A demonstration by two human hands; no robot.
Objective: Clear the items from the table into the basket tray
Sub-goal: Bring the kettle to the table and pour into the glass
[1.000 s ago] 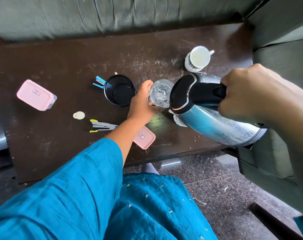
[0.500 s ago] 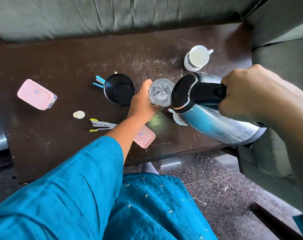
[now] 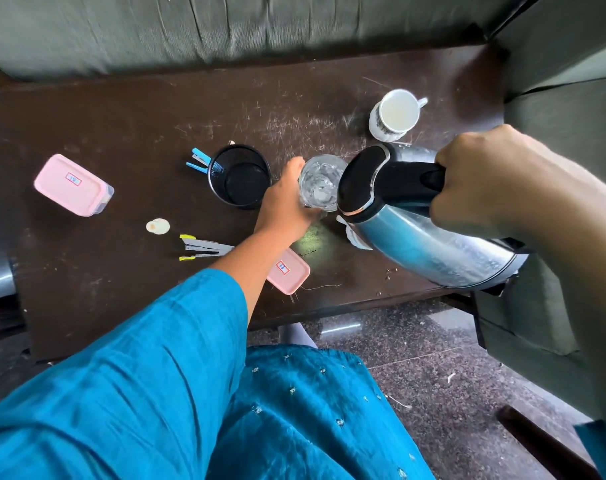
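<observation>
A clear drinking glass (image 3: 318,181) stands on the dark wooden table (image 3: 132,119), and my left hand (image 3: 285,206) is wrapped around its left side. My right hand (image 3: 481,185) grips the black handle of a steel electric kettle (image 3: 429,244), held tilted above the table's right front edge with its black lid end next to the glass. Loose on the table are a black mesh cup (image 3: 240,174), a white mug (image 3: 396,112), a pink lidded box (image 3: 73,184), a pink lid (image 3: 289,271), a stapler (image 3: 204,247) and blue clips (image 3: 197,161). No basket tray is in view.
A small cream disc (image 3: 157,225) lies left of the stapler, and a white scrap (image 3: 355,237) lies under the kettle. Grey-green sofa cushions (image 3: 225,26) border the table's far side and right side. Speckled stone floor (image 3: 415,358) lies below the front edge.
The kettle has shifted slightly to the right and its tilt has eased a little. My left hand stays on the glass.
</observation>
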